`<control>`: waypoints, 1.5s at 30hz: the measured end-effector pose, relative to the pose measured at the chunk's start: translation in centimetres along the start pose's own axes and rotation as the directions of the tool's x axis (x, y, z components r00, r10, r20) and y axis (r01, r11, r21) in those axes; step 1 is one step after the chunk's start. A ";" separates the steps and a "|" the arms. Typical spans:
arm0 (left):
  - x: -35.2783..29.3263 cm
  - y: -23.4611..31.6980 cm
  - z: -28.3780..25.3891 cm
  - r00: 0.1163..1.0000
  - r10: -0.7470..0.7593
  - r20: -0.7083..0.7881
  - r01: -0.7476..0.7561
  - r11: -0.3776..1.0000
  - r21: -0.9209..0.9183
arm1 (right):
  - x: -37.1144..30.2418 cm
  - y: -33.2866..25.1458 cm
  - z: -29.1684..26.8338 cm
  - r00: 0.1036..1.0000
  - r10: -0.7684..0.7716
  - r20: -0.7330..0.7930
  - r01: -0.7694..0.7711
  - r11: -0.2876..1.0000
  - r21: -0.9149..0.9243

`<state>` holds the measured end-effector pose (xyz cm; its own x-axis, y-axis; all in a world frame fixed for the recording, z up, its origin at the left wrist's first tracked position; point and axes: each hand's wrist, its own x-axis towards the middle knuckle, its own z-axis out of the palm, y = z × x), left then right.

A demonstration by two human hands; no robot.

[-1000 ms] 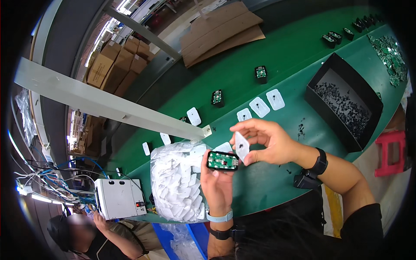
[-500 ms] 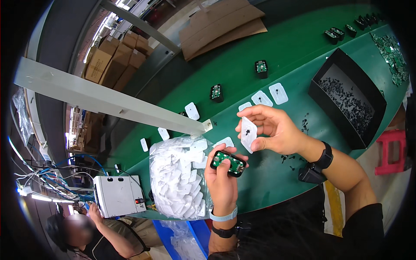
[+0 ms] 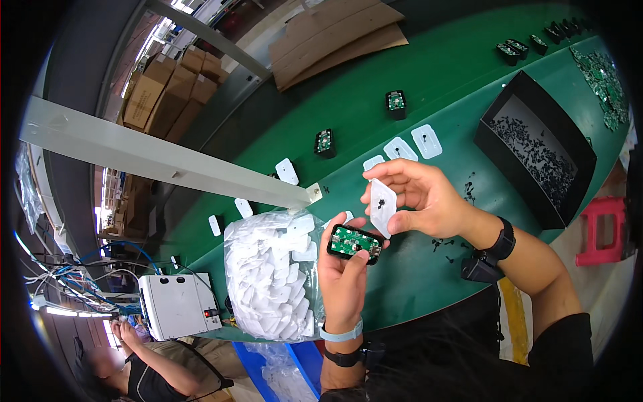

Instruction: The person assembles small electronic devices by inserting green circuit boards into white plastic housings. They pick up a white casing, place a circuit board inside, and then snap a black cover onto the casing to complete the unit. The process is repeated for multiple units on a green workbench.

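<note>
In my left hand [image 3: 344, 285] lies a small black housing with a green circuit board [image 3: 355, 242] facing up. The left thumb rests on the board's lower right edge. My right hand [image 3: 429, 201] pinches a white plastic cover [image 3: 383, 209] by its edges, just above and right of the housing; a small black part [image 3: 382, 204] sits at the cover's middle. The two pieces are close together; whether they touch, I cannot tell. Beyond my right hand, white covers [image 3: 426, 141] lie in a row, some with a small black part on them. Another cover is partly hidden behind my left fingers.
A clear bag of white covers [image 3: 271, 278] lies left of my hands. At right stands a black box [image 3: 581, 175] of small black parts, with loose ones beside it. Black housings [image 3: 396, 104] stand on the green belt [image 3: 462, 60]. A metal post [image 3: 167, 157] crosses at left. Another person [image 3: 161, 368] sits lower left.
My left thumb has slid from the board's middle to its lower right edge, and the housing has turned slightly. The right hand barely moved. The other person's hands have shifted left.
</note>
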<state>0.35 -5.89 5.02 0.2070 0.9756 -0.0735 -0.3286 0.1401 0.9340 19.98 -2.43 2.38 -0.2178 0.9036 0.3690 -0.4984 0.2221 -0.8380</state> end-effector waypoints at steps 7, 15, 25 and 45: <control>0.8 -0.5 -1.2 1.000 -0.029 -0.013 0.030 0.995 0.090 | -0.1 -0.7 0.2 0.996 0.074 0.047 -0.080 0.986 0.144; 4.5 -2.1 -2.0 0.974 -0.003 0.227 0.074 0.949 -0.306 | 0.3 0.2 -0.8 0.992 0.110 -0.063 -0.108 0.993 0.039; 4.2 -4.0 -2.9 0.992 0.124 -0.030 -0.128 0.979 -0.158 | 0.3 1.7 -0.1 0.985 0.137 -0.104 -0.141 0.990 -0.032; 3.3 -4.1 -3.2 0.989 0.149 -0.014 -0.147 0.982 0.120 | -0.2 2.2 0.9 0.995 -0.049 -0.086 -0.006 0.839 -0.545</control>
<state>-0.58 -2.67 -0.15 0.1423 0.9879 0.0619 -0.2427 -0.0258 0.9698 18.14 -2.47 0.81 -0.1201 0.9198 0.3735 0.0405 0.3805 -0.9239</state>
